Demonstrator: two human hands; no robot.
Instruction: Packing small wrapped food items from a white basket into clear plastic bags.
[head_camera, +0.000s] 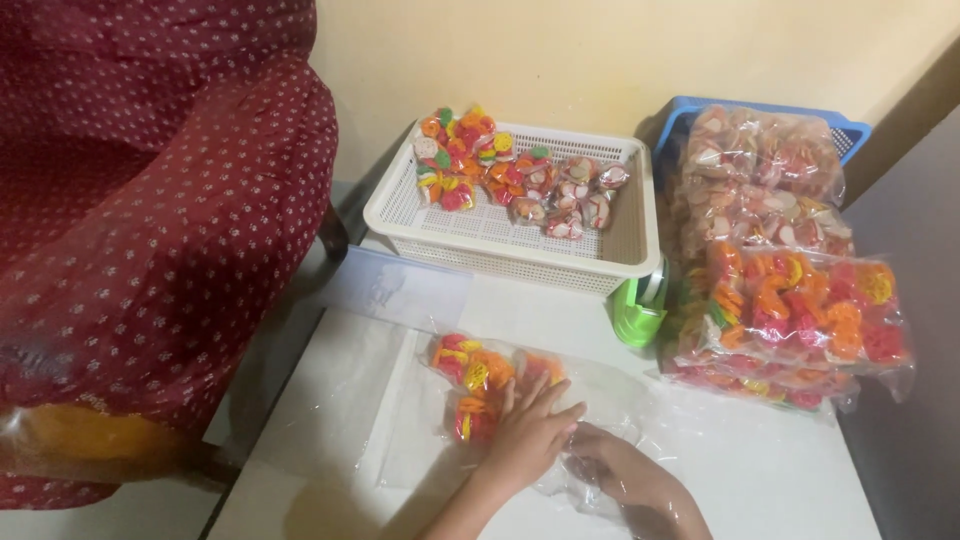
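So the left hand (528, 430) is lying flat, fingers spread, pressing down on a clear plastic bag of colourful orange, red and yellow wheel-shaped snacks (478, 378) that sits near the front middle of the white table (760, 470). The right hand (625, 470) is tucked just beside it, partly under or inside the crinkly clear plastic at the bag's open end; honestly can't tell if its fingers are pinched on the plastic or just resting there. The two hands are close together, nearly touching.

Behind them there's a white perforated plastic basket (500, 235) holding a bunch of small filled snack packets (510, 170). To the right, a pile of big clear bags stuffed with the same colourful snacks (790, 300) leans against a blue plastic basket (850, 130). A green tape dispenser (638, 310) sits between the white basket and that pile. On the left, a dark red armchair with small white dots (170, 210).
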